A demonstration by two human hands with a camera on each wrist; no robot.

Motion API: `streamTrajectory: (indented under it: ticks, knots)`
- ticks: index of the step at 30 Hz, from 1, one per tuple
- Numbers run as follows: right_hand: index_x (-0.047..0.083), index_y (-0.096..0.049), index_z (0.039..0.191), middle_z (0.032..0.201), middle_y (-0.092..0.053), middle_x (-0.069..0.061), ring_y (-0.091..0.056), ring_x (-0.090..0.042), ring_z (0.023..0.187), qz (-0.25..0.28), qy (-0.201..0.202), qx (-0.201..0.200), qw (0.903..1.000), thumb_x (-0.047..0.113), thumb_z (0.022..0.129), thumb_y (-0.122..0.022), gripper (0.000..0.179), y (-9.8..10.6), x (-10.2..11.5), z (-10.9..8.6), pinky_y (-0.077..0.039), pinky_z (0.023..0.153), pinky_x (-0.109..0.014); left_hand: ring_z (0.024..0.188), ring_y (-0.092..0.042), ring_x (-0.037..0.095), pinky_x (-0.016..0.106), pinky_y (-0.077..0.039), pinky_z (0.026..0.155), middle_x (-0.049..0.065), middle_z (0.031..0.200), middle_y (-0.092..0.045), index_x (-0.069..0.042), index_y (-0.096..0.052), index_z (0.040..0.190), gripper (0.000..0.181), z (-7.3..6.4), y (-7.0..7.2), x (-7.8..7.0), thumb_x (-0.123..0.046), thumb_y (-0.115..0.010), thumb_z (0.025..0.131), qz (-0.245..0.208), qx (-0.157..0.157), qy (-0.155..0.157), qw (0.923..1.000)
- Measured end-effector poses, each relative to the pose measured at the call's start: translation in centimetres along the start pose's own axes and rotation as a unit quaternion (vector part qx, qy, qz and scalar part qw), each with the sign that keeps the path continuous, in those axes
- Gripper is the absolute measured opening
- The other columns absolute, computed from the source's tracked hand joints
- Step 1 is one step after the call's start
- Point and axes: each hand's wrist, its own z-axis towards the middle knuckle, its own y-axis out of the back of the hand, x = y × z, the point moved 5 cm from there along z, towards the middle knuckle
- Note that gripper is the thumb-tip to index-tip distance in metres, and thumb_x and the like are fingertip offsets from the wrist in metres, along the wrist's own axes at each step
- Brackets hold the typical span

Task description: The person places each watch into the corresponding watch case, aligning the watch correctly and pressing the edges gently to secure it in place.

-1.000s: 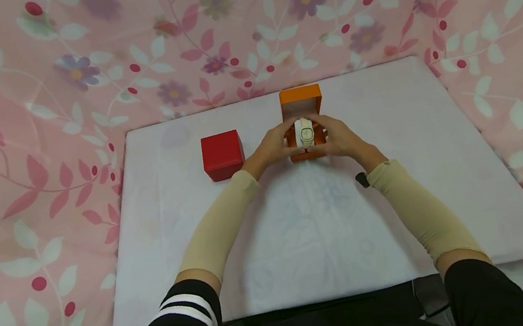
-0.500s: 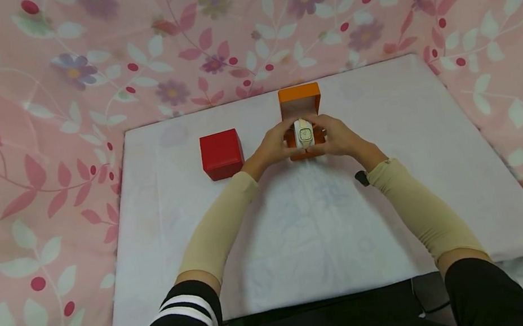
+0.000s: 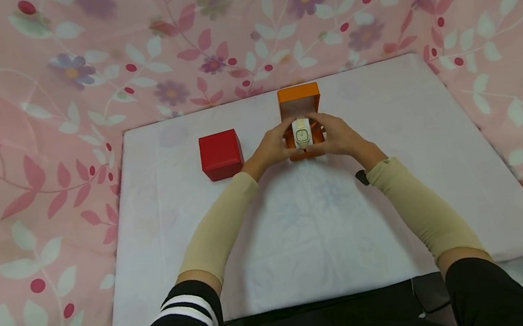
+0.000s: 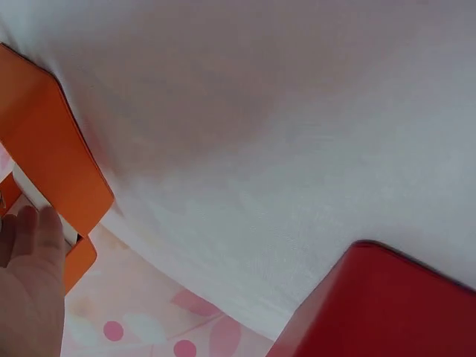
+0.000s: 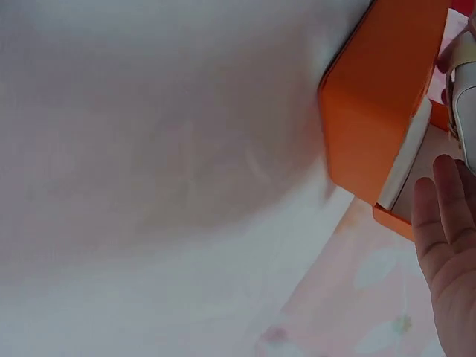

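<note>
A wristwatch point(image 3: 302, 135) with a pale strap and squarish dial is wrapped round a white cushion. It sits over the open orange box point(image 3: 298, 92), whose lid stands raised at the back. My left hand point(image 3: 270, 148) grips the cushion from the left side. From the right, my right hand point(image 3: 338, 136) holds it too, thumb at the near end and fingers at the far end. In the right wrist view, the white cushion point(image 5: 466, 119) shows at the right edge, above the box's pale inside. The left wrist view shows the left fingers point(image 4: 49, 230) reaching over the box wall.
A closed red box point(image 3: 220, 155) stands on the white-covered table point(image 3: 304, 236), left of the orange box and close to my left wrist. A pink floral cloth point(image 3: 230, 31) hangs behind and around the table.
The watch has turned slightly and shifted a little left between my hands, so its dial faces up more squarely. Both hands and the boxes stay almost where they were.
</note>
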Motion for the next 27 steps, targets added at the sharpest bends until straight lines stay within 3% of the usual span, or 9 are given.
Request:
streamTrajectory:
  ticks: [7, 14, 21, 27]
  knots:
    - [0.022, -0.032, 0.142, 0.122, -0.051, -0.009, -0.05, -0.026, 0.108, -0.022, 0.005, 0.0, 0.9997, 0.039, 0.073, -0.075, 0.083, -0.3, -0.9, 0.3, -0.047, 0.09, -0.046, 0.123, -0.041, 0.017, 0.031, -0.035, 0.107, 0.001, 0.136, -0.044, -0.026, -0.03, 0.143, 0.088, 0.5, -0.2, 0.2, -0.043, -0.076, 0.07, 0.051, -0.009, 0.0, 0.9986]
    - [0.023, -0.036, 0.141, 0.114, -0.046, -0.014, -0.05, -0.03, 0.097, -0.053, -0.002, -0.013, 0.9985, 0.043, 0.071, -0.076, 0.084, -0.4, -1.4, 0.5, -0.047, 0.079, -0.043, 0.121, -0.038, 0.023, 0.036, -0.036, 0.105, 0.011, 0.132, -0.04, -0.029, -0.035, 0.141, 0.088, 0.8, -0.4, 0.9, -0.051, -0.076, 0.066, 0.091, -0.03, 0.018, 0.9952]
    - [0.021, -0.037, 0.141, 0.1, -0.049, -0.01, -0.051, -0.025, 0.084, -0.053, -0.019, 0.008, 0.9984, 0.042, 0.07, -0.077, 0.085, -0.3, -2.1, 1.3, -0.047, 0.073, -0.036, 0.121, -0.036, 0.022, 0.036, -0.039, 0.103, 0.012, 0.134, -0.035, -0.033, -0.035, 0.141, 0.088, 1.2, -0.6, 1.5, -0.056, -0.074, 0.065, 0.071, -0.018, 0.061, 0.9955]
    - [0.022, -0.037, 0.141, 0.098, -0.05, -0.009, -0.05, -0.024, 0.085, -0.042, -0.035, 0.036, 0.9978, 0.044, 0.069, -0.077, 0.085, -0.3, -2.5, 1.6, -0.047, 0.073, -0.035, 0.123, -0.032, 0.024, 0.038, -0.039, 0.102, 0.013, 0.135, -0.033, -0.03, -0.039, 0.139, 0.088, 1.3, -0.7, 1.4, -0.056, -0.075, 0.063, 0.06, -0.014, 0.074, 0.9953]
